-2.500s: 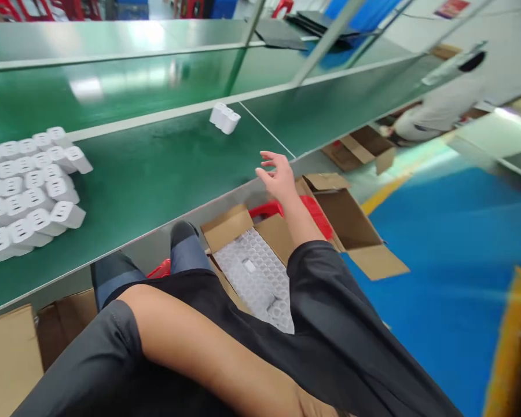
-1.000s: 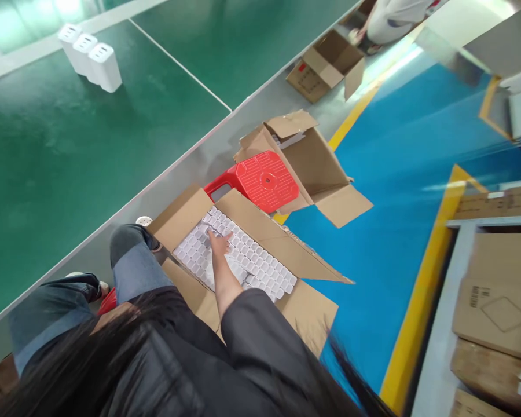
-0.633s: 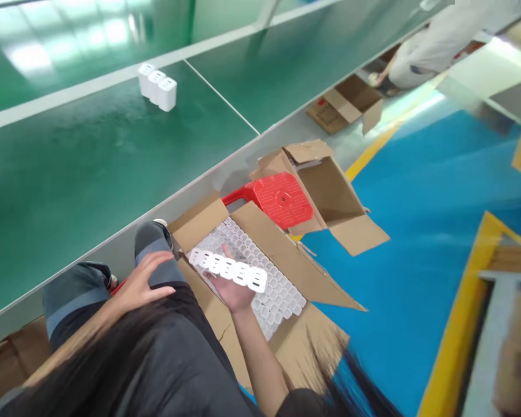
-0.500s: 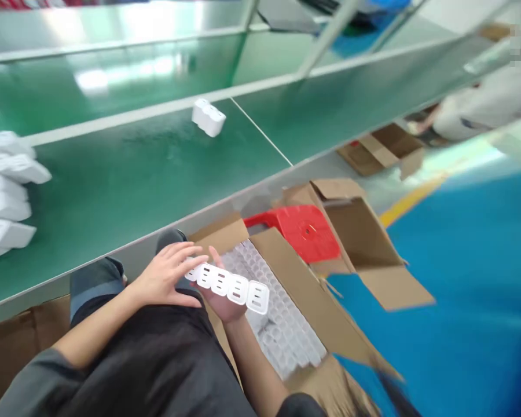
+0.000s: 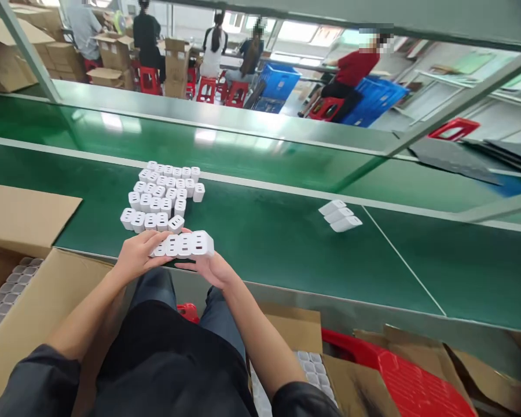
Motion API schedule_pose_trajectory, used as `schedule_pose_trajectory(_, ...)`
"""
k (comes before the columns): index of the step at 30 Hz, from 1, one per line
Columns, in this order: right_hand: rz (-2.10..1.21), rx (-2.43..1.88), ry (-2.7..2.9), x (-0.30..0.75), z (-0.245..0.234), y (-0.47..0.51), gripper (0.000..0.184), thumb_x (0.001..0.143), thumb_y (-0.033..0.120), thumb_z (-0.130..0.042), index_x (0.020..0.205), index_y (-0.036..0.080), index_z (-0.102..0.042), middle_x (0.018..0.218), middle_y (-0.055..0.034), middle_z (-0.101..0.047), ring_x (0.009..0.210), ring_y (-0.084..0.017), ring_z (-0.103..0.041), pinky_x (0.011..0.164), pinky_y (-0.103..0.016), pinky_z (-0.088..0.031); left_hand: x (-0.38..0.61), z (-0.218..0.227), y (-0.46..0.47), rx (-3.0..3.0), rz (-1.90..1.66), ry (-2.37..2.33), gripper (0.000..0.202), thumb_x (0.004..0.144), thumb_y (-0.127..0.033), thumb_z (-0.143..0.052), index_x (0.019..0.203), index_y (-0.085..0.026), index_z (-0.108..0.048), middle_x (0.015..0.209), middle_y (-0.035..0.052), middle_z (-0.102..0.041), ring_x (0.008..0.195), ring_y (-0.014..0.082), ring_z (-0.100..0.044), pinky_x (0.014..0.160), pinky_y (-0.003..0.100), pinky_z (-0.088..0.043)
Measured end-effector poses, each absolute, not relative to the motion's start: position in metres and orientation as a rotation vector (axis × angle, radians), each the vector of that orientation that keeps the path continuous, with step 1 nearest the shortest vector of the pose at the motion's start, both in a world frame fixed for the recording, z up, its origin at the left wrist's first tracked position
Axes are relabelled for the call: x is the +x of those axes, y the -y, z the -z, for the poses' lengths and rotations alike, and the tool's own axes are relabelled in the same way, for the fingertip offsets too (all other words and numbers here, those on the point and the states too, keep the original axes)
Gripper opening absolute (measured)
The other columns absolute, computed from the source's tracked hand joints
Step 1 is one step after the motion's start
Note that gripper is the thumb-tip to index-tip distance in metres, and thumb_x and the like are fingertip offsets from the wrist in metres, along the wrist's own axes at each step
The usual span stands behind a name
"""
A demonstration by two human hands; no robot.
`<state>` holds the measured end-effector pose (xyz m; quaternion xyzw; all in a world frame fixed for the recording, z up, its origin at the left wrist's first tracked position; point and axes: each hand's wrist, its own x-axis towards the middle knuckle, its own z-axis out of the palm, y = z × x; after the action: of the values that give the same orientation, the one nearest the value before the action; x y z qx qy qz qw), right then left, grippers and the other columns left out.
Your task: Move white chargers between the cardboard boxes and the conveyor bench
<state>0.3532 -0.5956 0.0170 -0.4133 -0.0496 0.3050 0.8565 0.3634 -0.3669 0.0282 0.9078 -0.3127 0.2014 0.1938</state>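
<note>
A row of several white USB chargers point(image 5: 184, 245), slotted faces turned toward me, is held at the front edge of the green table. My left hand point(image 5: 134, 253) is closed around the row's left end. Under and behind the right part, my right hand point(image 5: 217, 269) supports it; the row hides some of its fingers. Just beyond my hands, more white chargers point(image 5: 160, 188) stand in uneven rows on the table. Farther right, a few chargers point(image 5: 341, 216) lie side by side.
An open carton point(image 5: 76, 284) with chargers in it stands at my left. Another carton point(image 5: 351, 370) with chargers is low on the right, beside a red stool point(image 5: 412, 376). A raised ledge point(image 5: 260, 124) and slanted posts lie behind the table. Several people sit or stand farther back.
My view has swung left toward the table. My hands have carried the row of chargers from above the right carton to the table's edge, and my left hand has closed on it.
</note>
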Motion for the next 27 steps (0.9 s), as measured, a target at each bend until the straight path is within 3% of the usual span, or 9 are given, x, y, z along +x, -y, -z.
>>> schedule_pose_trajectory(4,-0.572,-1.007,0.099,0.376,-0.015,0.589,0.060,0.076,0.035,-0.078,0.132,0.036,-0.056,0.141,-0.0025,-0.054,0.112,-0.023,-0.060,0.083,-0.039,-0.057,0.374,-0.031,0.339,2.762,-0.464,0.844,0.051,0.094,-0.062,-0.044,0.126,-0.026,-0.060,0.102,0.0042,-0.070,0.085,0.0183,-0.066,0.062,0.027,-0.043)
schedule_pose_trajectory(11,-0.464,-1.049,0.012,0.392,-0.001,0.592,0.045,0.066,0.034,-0.084,0.108,0.028,-0.068,0.116,-0.0033,-0.068,0.091,-0.021,-0.065,0.067,-0.032,-0.057,0.397,-0.036,0.336,2.854,-0.444,0.960,0.045,0.093,-0.060,-0.048,0.122,-0.029,-0.064,0.098,0.0039,-0.070,0.084,0.0196,-0.065,0.062,0.030,-0.040)
schedule_pose_trajectory(17,-0.445,-1.057,0.000,0.389,-0.002,0.589,0.044,0.067,0.035,-0.084,0.106,0.026,-0.068,0.112,-0.0036,-0.068,0.091,-0.021,-0.065,0.069,-0.033,-0.057,0.409,-0.030,0.322,2.740,-0.755,1.100,0.053,0.083,-0.065,-0.060,0.118,-0.025,-0.066,0.096,0.0070,-0.071,0.094,0.0244,-0.061,0.087,0.039,-0.041)
schedule_pose_trajectory(21,-0.443,-1.054,0.006,0.388,-0.003,0.589,0.042,0.070,0.035,-0.082,0.108,0.026,-0.067,0.114,-0.0046,-0.068,0.092,-0.021,-0.064,0.073,-0.034,-0.056,0.405,-0.029,0.323,2.665,-0.981,1.067,0.051,0.079,-0.063,-0.066,0.115,-0.026,-0.067,0.097,0.0061,-0.072,0.097,0.0256,-0.061,0.090,0.040,-0.036)
schedule_pose_trajectory(27,-0.427,-1.022,0.021,0.382,-0.003,0.588,0.043,0.069,0.037,-0.082,0.109,0.026,-0.067,0.112,-0.0033,-0.069,0.090,-0.020,-0.065,0.075,-0.036,-0.056,0.389,-0.050,0.372,2.612,-0.697,1.108,0.064,0.088,-0.062,-0.056,0.137,-0.021,-0.052,0.125,0.0102,-0.066,0.119,0.0285,-0.056,0.101,0.043,-0.033)
